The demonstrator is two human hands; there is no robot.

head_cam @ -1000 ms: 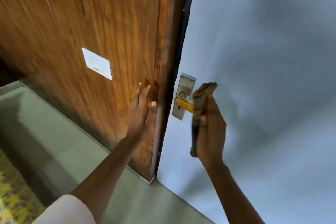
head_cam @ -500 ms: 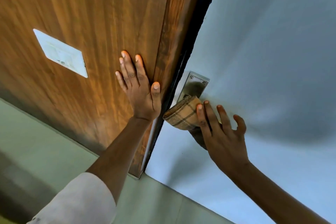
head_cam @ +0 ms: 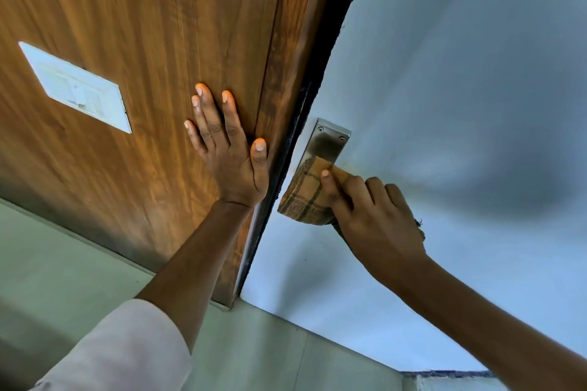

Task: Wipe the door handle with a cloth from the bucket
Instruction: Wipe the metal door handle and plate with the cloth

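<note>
A tan checked cloth is wrapped over the door handle, which it hides fully. My right hand grips the cloth from the right, thumb on top. Above the cloth shows the upper half of the steel backplate, screwed to the pale blue door. My left hand lies flat with spread fingers on the brown wooden panel, just left of the door's dark edge. No bucket is in view.
A white rectangular plate is fixed to the wooden panel at the left. Greenish floor runs along the bottom. The dark gap between wood and blue door passes between my two hands.
The cloth went from hanging upright beside the yellow handle to wrapped over it, with my right hand closed around it. My left hand stays flat on the wood. The view moved closer.
</note>
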